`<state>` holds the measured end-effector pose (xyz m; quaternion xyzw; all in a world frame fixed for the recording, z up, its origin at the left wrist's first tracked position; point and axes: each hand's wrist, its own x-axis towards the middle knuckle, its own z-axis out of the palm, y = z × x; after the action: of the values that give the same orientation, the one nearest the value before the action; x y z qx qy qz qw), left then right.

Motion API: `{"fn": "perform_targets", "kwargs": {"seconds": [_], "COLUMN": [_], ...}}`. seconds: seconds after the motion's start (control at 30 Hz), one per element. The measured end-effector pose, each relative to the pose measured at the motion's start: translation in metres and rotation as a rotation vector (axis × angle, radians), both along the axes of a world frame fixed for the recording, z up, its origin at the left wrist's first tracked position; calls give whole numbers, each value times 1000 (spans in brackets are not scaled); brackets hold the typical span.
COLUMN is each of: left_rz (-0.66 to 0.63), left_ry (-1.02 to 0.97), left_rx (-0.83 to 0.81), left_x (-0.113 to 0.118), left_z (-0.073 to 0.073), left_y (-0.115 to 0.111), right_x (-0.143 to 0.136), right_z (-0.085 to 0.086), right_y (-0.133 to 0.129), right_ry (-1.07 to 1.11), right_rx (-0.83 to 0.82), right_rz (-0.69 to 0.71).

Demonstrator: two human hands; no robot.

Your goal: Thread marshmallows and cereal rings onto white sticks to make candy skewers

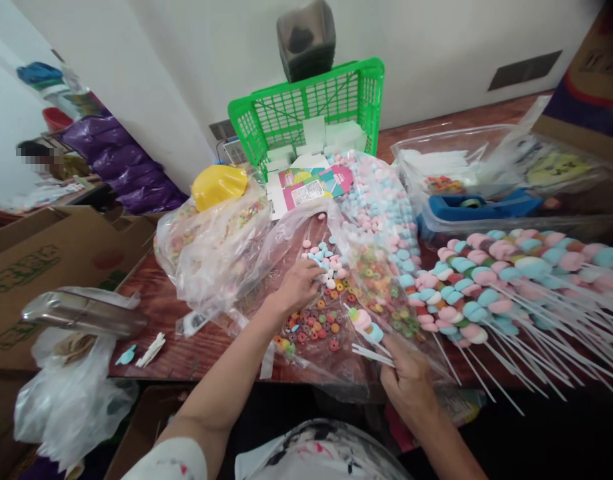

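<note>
- Reddish wood-grain table against a pale wall, crowded with sweets and packaging.
- Far left: one open cardboard box and, beside it, one silver flask.
- Next, on the table: one small turquoise piece beside a few short white pieces, too bunched to count.
- Left of centre, at the back: one yellow bowl on clear bags of colourful rings.
- Centre: the person's left hand, fingers bent down at loose pink, blue and white marshmallows; whether it grips one, I cannot tell. Dozens of loose candy rings lie nearer the person.
- Behind: one green basket, tilted.
- Right of centre: the person's right hand, closed around one candy stick with several sweets threaded on it, plus at least two bare white sticks.
- Far right: one blue tape dispenser behind dozens of loaded marshmallow skewers, heaped, overlapping, uncountable.
</note>
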<state>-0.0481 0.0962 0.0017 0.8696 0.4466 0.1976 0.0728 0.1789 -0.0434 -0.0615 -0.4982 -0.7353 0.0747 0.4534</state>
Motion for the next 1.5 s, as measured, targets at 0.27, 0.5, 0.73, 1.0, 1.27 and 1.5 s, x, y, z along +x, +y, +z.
{"fn": "perform_targets", "kwargs": {"seconds": [0.27,0.5,0.73,1.0,1.27,1.5], "left_rz": [-11,132,88,208,82,186], "left_ry": [-357,-393,-428,-461,-220,-543], "left_rx": [1,-201,-226,-279,-160,-197], "left_x": [-2,-21,-16,-12,-7,7], "left_z": [-2,-13,-19,-24,-14,-10], "left_y": [14,-17,-25,-27,-32,-53], "right_x": [0,-1,-2,-3,-4,-5], "right_z": [5,5,3,5,5,5], "right_y": [0,0,0,1,0,0], "right_ry": [15,2,-10,-5,-45,-91], "right_rx": [-6,22,12,4,4,61], "right_rz": [-2,9,14,35,15,26]}}
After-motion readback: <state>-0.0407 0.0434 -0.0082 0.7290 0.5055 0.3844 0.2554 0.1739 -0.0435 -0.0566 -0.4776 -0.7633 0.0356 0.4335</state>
